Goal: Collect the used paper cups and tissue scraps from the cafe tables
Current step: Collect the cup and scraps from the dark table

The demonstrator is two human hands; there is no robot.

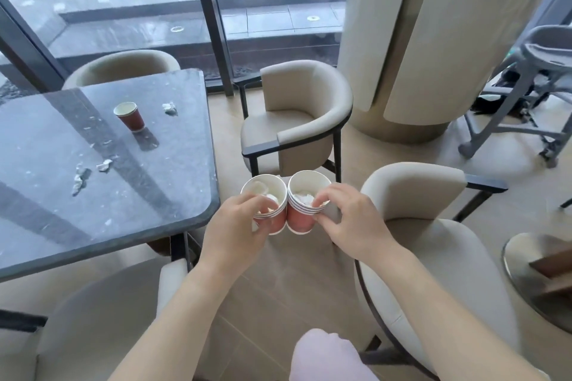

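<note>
Head view looks down at two hands held out over the floor, just past the corner of the dark tabletop (173,201). The left hand (235,226) has its fingers (263,204) wrapped around a stack of red cups (269,210). The right hand (349,219) pinches the rim of a second stack of red cups (301,210) with its fingers (322,195). The two stacks touch side by side, and both have white tissue pushed down inside.

More things wait on the tabletop. One red cup (130,116) stands alone near the middle. A tissue ball (169,108) lies near it, to the right. Two more tissue scraps (103,165) and (79,179) lie closer to the near edge, and tiny white bits are spread all around.

I think the best thing to do now is make one stack out of two. Lift the right stack a little, line it up straight over the left one, and push it down slowly so the tissue inside does not pop out. That leaves one hand free to reach for the lone cup and the scraps. Keep the cups upright, because a tilt could spill tissue on the floor. The beige chairs (297,120) stand close, so step around them with care.
</note>
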